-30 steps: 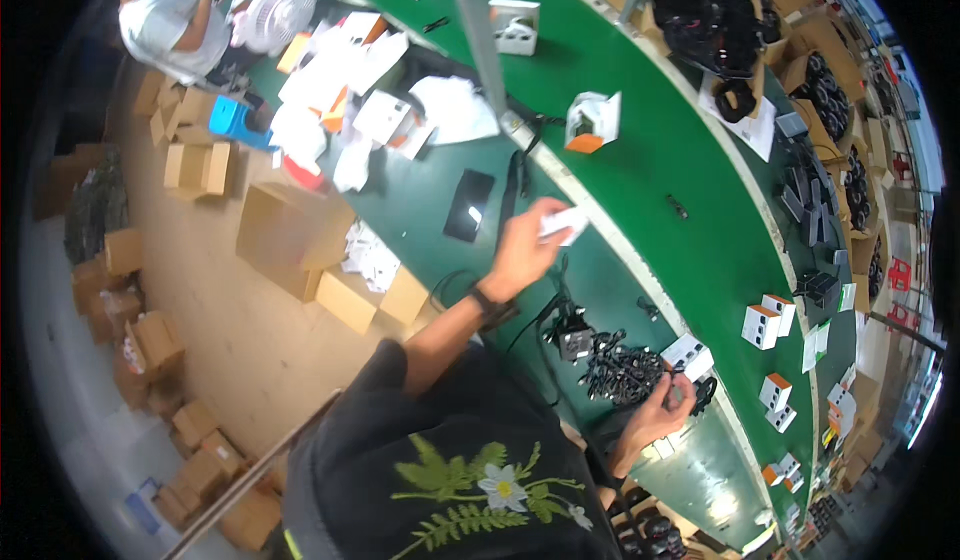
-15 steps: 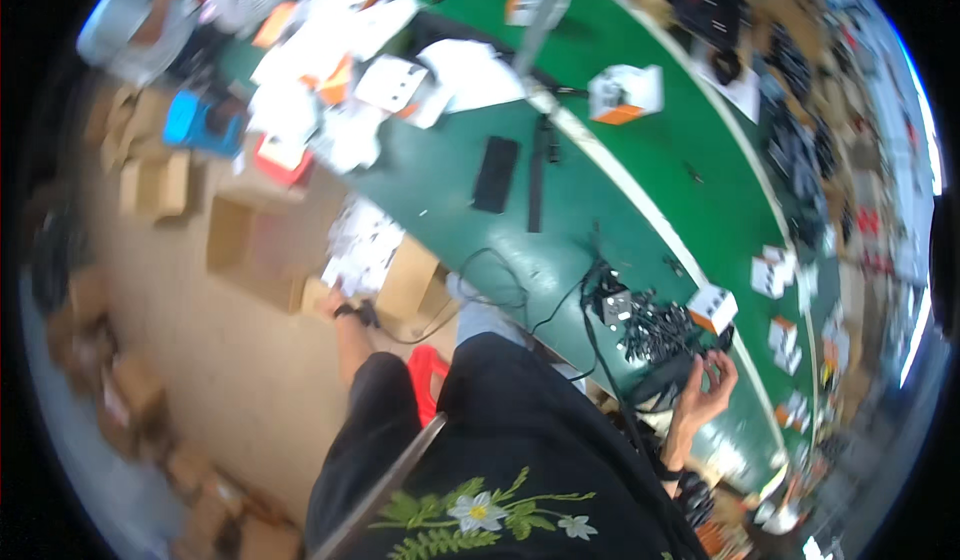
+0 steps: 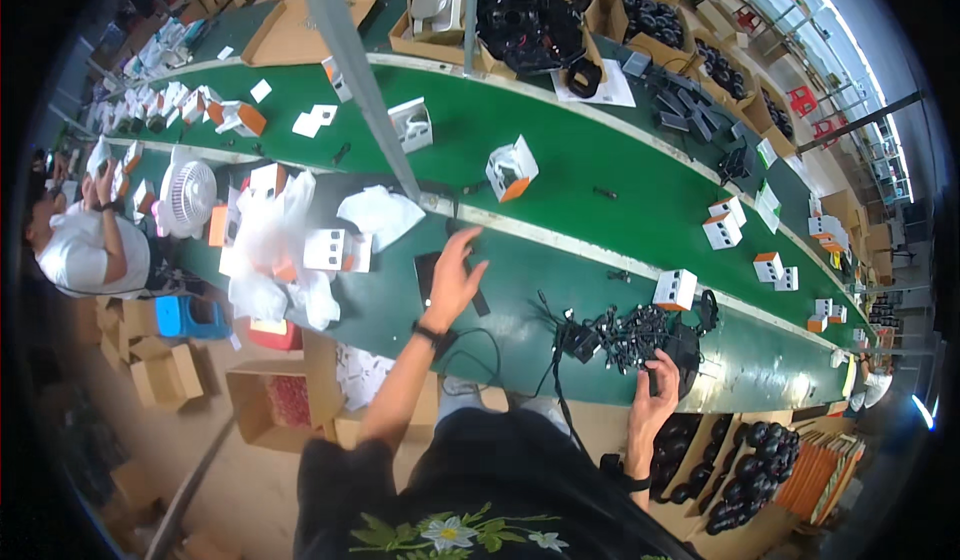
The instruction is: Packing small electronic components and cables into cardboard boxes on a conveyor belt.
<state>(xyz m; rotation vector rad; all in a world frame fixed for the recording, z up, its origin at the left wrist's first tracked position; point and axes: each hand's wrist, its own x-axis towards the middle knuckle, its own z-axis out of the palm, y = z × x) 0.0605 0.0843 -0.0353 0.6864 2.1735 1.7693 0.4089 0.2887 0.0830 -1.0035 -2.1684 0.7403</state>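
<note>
My left hand (image 3: 452,288) hovers over the near side of the green table, its fingers spread and nothing in them. Partly beneath it lies a dark flat rectangular item (image 3: 426,276). At the table's near edge is my right hand (image 3: 655,397), fingers curved but apart, and I see nothing held. It is beside a rounded black item (image 3: 686,348), whose kind I cannot make out. A tangled heap of black cables (image 3: 622,338) lies just beyond that hand. Behind the heap stands a small white and orange box (image 3: 676,289).
A green conveyor belt (image 3: 580,185) carrying small boxes runs beyond the table. A metal post (image 3: 365,80) rises in front of it. White plastic bags (image 3: 280,250) and a fan (image 3: 188,195) stand left. Cardboard cartons (image 3: 250,390) sit on the floor; another person (image 3: 95,245) is far left.
The view has swung up and levelled. My left hand has come up from the floor cartons to above the table. My right hand stays near the cable heap, with its fingers more curved.
</note>
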